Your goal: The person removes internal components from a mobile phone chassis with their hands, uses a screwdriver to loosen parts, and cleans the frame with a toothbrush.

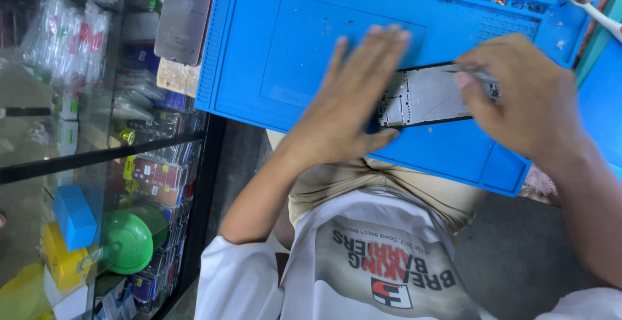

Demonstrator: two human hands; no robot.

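Pressing flat, left hand (353, 96) fingers splayed on opened phone (424, 96); right hand (518, 93) fingers pinching thin metal tool (472, 72); blue rubbery mat (311, 47)

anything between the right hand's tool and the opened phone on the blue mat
Nothing visible. The right hand holds a thin metal tool right at the opened phone on the blue mat. The left hand covers the phone's other end.
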